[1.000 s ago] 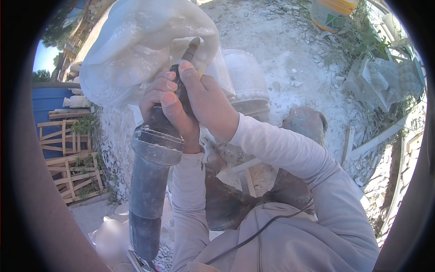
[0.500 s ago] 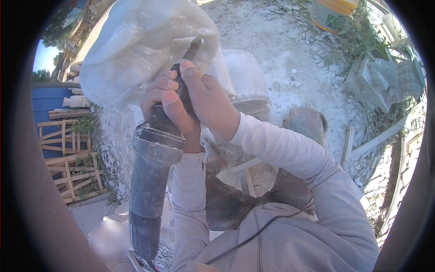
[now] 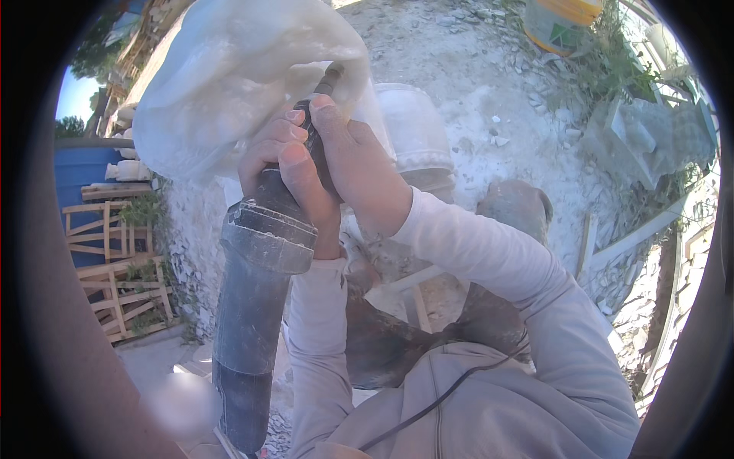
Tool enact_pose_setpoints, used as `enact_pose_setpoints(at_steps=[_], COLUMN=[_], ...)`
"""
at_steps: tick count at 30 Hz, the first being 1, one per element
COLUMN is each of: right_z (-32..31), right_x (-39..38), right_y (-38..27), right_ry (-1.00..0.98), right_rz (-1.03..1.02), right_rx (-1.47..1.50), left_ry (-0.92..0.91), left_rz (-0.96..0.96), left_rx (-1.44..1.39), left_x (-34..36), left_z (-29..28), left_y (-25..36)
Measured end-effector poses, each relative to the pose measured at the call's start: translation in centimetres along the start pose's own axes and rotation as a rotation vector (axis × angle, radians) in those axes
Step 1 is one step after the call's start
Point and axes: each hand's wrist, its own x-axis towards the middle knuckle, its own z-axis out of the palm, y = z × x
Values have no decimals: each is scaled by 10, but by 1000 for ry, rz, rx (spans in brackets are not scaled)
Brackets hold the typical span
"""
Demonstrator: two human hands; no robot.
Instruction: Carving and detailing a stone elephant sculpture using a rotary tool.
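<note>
While bit (image 3: 329, 79) is at white stone (image 3: 222, 96), L hand (image 3: 312, 197) & R hand (image 3: 365, 174) have grip closed rnd dark pwr tool (image 3: 256, 306).

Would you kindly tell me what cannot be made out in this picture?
- Power tool, head view: front section largely hidden by the left hand and right hand.
- Pale stone, head view: top cut off by the upper edge.
- Bucket, head view: cut off by the upper edge.
- Pale patch at lower left, head view: too blurred to identify.

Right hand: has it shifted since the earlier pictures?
Yes: the right hand has moved slightly to the right, farther from the blue barrel at the view's left.
</note>
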Motion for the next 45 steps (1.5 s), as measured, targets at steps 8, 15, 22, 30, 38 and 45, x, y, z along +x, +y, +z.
enact_pose_setpoints(at_steps=[8,15,22,30,38,45], right_z=[-7,1,3,10,11,21], right_x=[0,-7,-9,-19,-8,-19], right_y=[-1,18,9,28,21,34], right_ry=[-156,-55,-150,-91,-133,-39], right_rz=[47,-151,-56,-242,-153,-301], right_rx=[-74,-107,-120,-37,-118,-41], left_ry=[112,35,116,53,151,104], left_rz=[-24,15,-11,-23,-48,-39], left_rx=[32,29,32,-121,0,-165], left_x=[-5,-13,-13,-20,-17,-19], left_z=[-1,-11,-15,-23,-24,-33], left_y=[3,4,-2,-1,-3,-4])
